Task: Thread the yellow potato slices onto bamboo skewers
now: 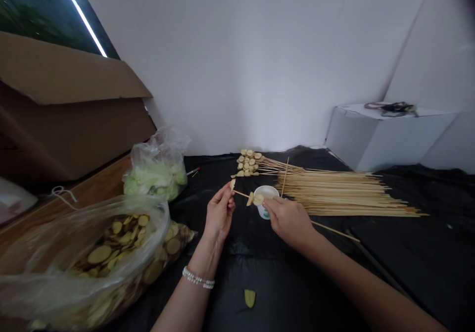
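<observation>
My left hand (219, 213) pinches a small potato slice (232, 184) at the tip of a thin bamboo skewer (241, 193). My right hand (287, 219) grips the same skewer further along, its fingers on two more slices (254, 199) threaded on it; the skewer's tail (334, 230) sticks out behind that hand. Both hands hover over black plastic sheeting (282, 282), just in front of a small white paper cup (265, 193).
A heap of filled skewers (249, 163) and a long pile of bamboo sticks (345, 193) lie behind the cup. At left are a clear bag of potato slices (111, 253), a bag of greens (158, 173) and a cardboard box (67, 114). One slice (250, 298) lies loose.
</observation>
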`<state>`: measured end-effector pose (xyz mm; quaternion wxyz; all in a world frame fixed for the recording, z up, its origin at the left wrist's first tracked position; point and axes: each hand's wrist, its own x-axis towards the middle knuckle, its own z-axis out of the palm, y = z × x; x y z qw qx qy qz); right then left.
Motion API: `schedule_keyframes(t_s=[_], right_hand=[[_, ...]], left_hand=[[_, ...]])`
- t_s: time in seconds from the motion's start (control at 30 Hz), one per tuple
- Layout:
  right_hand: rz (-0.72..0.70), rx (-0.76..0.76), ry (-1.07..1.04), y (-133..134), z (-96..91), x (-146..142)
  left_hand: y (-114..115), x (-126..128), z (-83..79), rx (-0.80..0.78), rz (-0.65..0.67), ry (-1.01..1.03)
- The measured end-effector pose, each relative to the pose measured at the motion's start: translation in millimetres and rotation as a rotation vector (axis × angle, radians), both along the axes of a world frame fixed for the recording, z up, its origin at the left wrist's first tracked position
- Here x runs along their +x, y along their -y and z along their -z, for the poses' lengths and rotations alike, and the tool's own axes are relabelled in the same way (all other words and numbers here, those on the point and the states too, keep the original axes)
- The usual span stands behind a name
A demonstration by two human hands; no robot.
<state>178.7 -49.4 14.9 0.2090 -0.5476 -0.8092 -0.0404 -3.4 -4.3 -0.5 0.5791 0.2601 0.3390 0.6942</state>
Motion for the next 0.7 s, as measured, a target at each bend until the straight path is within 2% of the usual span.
schedule_keyframes(t_s=[0.3,0.7], right_hand=[[-0.014,0.01,-0.017,-1.5,2.3,1.3],[-0.008,0.021,-0.023,-2.9,8.4,-0.9]], left_hand=[[-1.0,-3.8,-1.4,0.02,0.02,-0.045],[-0.6,-1.9,0.4,-0.04,0.057,-0.011]])
